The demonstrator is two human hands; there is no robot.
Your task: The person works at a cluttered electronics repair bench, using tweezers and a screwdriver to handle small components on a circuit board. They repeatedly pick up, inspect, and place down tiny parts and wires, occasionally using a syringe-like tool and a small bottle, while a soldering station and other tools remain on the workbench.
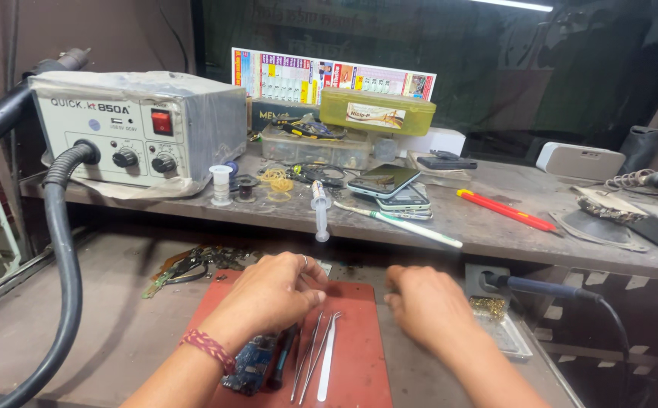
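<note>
My left hand [268,295] rests on a red work mat [359,355], fingers curled toward the mat's far edge; whether it grips anything is hidden. A woven band circles its wrist. My right hand [427,306] lies at the mat's right edge, fingers curled down, and what is under them is hidden. Beside my left wrist lie a blue circuit board [250,366], a dark pen-like tool [284,355] and metal tweezers [318,355].
A raised shelf holds a grey hot-air station [136,128] with black hose [64,264], a syringe [320,211], stacked phones [389,189], a red tool [506,209], solder spool [222,183], and parts boxes [374,109]. A black cable [548,287] plugs in at right.
</note>
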